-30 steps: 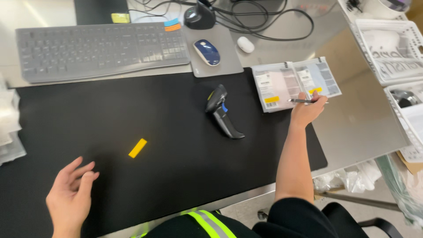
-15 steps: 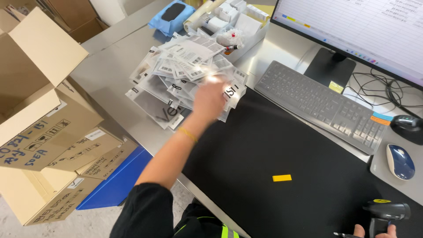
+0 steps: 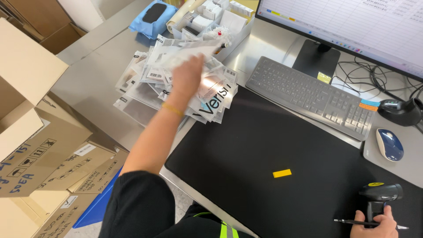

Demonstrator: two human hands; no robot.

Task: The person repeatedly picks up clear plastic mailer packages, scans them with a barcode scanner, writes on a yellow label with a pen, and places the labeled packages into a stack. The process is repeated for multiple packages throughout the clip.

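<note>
black mat, keyboard beside packets

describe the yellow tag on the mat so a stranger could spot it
Start at the black mat in front of the grey keyboard. Near its middle lies a small yellow tag, flat and alone. It is the only bright thing on the mat.

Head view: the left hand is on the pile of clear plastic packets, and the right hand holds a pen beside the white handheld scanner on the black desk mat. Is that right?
Not quite. The head view shows the handheld scanner is black, not white. The rest holds: the left hand is on the pile of clear plastic packets, and the right hand holds a pen beside the scanner on the black desk mat.
</note>
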